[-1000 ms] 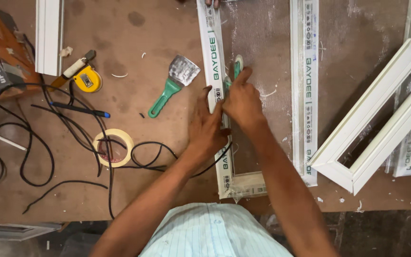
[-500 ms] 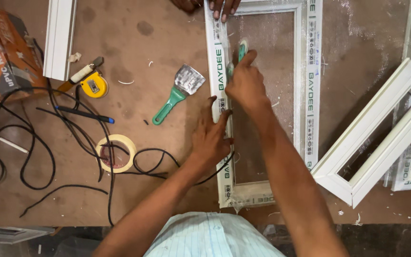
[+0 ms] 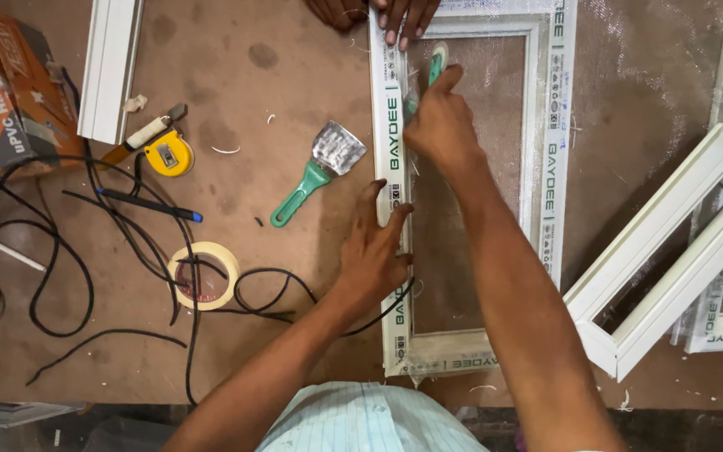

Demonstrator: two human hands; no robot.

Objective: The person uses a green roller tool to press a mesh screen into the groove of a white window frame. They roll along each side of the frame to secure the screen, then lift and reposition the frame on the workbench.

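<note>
Now the right hand (image 3: 438, 127), clamped on a green tool (image 3: 435, 69), sits farther up the frame (image 3: 390, 151). Left hand (image 3: 376, 251) presses flat, fingers apart, on the rail below.

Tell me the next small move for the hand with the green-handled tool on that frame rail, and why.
Probably push the green-handled tool a little farther up the left rail: the right hand has it near the top corner, the left hand pins the rail below, and another person's hand steadies the top.
</note>
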